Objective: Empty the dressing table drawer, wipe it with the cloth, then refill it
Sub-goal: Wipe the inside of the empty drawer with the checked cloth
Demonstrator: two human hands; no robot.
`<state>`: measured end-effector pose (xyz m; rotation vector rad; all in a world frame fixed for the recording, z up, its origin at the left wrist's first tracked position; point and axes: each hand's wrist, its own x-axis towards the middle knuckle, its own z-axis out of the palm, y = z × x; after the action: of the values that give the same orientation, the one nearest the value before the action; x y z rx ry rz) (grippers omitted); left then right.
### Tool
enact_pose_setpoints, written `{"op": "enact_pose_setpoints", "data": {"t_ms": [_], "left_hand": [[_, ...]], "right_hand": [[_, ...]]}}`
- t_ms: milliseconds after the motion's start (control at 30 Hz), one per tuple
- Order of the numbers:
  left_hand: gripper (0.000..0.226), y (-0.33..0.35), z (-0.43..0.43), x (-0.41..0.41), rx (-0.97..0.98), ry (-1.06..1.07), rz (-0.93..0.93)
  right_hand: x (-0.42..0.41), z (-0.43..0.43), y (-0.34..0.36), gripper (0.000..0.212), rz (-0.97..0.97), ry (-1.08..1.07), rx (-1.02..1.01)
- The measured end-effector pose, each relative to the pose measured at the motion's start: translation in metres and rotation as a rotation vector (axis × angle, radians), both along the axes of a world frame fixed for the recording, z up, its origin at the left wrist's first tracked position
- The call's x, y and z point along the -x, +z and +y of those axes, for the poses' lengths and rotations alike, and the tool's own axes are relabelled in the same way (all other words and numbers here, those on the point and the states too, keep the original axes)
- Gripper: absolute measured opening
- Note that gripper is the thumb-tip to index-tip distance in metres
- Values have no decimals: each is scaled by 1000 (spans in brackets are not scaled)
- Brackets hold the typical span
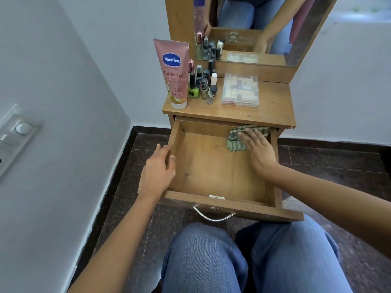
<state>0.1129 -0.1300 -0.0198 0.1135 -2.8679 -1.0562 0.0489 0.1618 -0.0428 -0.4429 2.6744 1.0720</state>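
A wooden dressing table drawer (211,166) is pulled fully open at the centre of the frame, its floor bare except for a green striped cloth (236,143) bunched in its far right corner. The right hand (257,149) lies flat on the cloth with straight fingers, pressing it down. The left hand (157,170) grasps the drawer's left wall, thumb over the rim and fingers outside. On the tabletop (273,104) above stand a pink Vaseline lotion tube (173,72), a cluster of nail polish bottles (203,83) and a clear plastic box (241,90). A mirror (264,24) rises behind them. Knees in blue jeans (211,256) fill the lower frame.
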Motion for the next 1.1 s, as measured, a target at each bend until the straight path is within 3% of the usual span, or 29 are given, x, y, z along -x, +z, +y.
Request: {"op": "enact_pose_setpoints", "data": {"t_ms": [300,667,900,1100], "left_hand": [[42,5,-1,0,-20,13,-4],[41,-2,-3,2,-67,47,-19],[41,-4,-5,2,-79,47,-17],[41,-1,-4,0,-55,43,13]], "right_hand": [[38,-52,-14,68,-158,235,283],[45,-110,-9,71,-489,264,699],[3,-96,-13,65,-728,400,736],[-26,-37,3,74,-866,365,663]]}}
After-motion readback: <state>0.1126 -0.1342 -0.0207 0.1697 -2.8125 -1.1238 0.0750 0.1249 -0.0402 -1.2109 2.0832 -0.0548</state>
